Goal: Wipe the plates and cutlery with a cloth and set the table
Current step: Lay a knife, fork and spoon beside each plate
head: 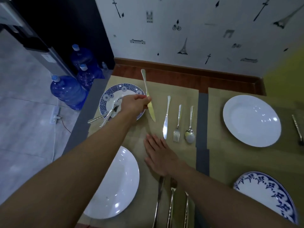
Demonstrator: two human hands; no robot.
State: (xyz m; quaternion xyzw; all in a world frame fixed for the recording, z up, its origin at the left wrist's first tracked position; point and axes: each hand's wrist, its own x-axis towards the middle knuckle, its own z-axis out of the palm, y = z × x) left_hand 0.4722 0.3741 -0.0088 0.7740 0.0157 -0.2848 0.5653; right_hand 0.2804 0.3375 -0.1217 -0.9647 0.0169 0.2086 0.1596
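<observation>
My left hand [134,104] pinches a silver table knife [146,89] near its middle, above the right rim of a blue-patterned plate [118,90] that holds several pieces of cutlery [108,113]. My right hand [160,155] lies flat with straight fingers on the tan placemat [181,96]. To its right a knife [166,119], a fork [177,124] and a spoon [190,127] lie in a row. A white plate [118,183] sits near me on the left, with more cutlery [171,201] beside it under my right forearm. No cloth is visible.
A second white plate [251,120] and a blue-rimmed plate [269,195] rest on the right placemat, with a piece of cutlery [297,127] at the far right. Blue water jugs [69,91] stand on the floor left of the table. A wall bounds the far edge.
</observation>
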